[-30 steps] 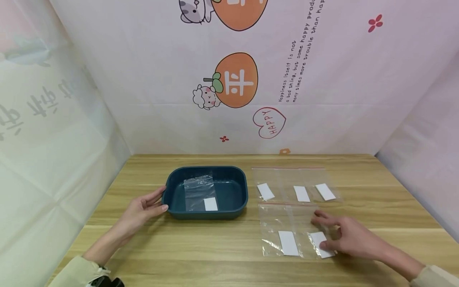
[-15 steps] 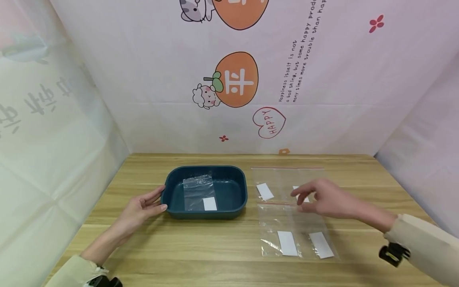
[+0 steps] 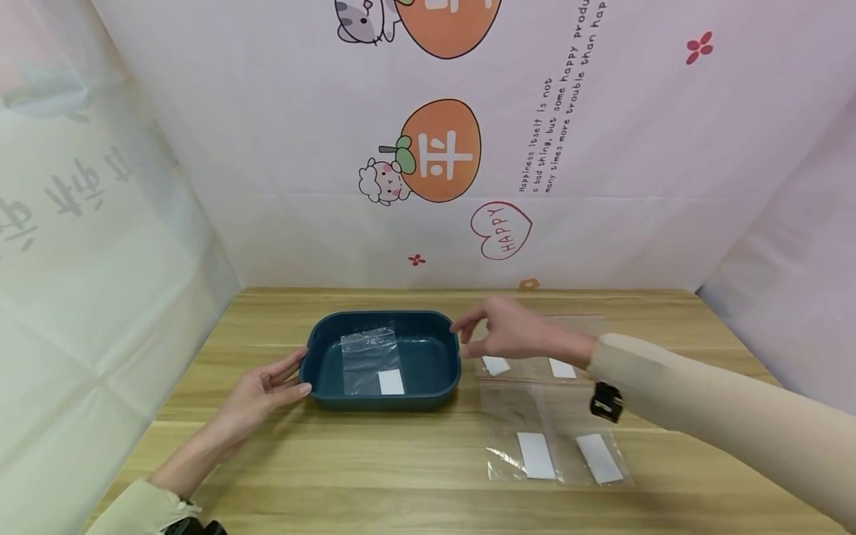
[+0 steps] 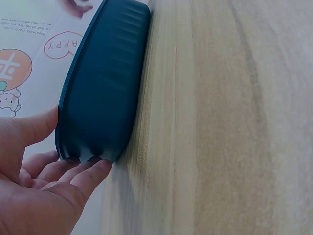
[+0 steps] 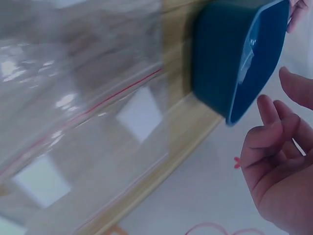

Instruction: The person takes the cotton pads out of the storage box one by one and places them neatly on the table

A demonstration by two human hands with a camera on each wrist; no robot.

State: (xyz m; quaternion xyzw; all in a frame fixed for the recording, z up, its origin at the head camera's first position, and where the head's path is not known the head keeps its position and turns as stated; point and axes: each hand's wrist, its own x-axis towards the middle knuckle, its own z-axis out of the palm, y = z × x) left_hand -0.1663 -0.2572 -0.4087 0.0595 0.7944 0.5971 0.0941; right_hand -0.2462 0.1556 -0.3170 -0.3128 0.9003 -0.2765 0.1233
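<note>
A dark teal plastic tub [image 3: 384,401] stands on the table. Inside it lies a small clear zip bag [image 3: 364,357] with a white rectangle. My left hand [image 3: 250,397] holds the tub's left end, thumb and fingers set against its wall, as the left wrist view [image 4: 54,186] shows of that hand too. Above the tub's right rim hovers my right hand [image 3: 511,328], fingers loosely bent and nothing between them. Several more clear zip bags with white rectangles lie right of the tub, among them a front-left bag [image 3: 504,409] and a front-right bag [image 3: 575,409]. My right arm partly hides the back row.
The wood-grain table [image 3: 321,475] meets a pale printed cloth [image 3: 301,238] at its back edge. More cloth hangs along the left and right sides. A dark wrist device [image 3: 606,403] sits on my right sleeve.
My right hand has moved left and away from me, from the front-right bag, over the back row, to the tub's right rim. My left hand and the tub have stayed put.
</note>
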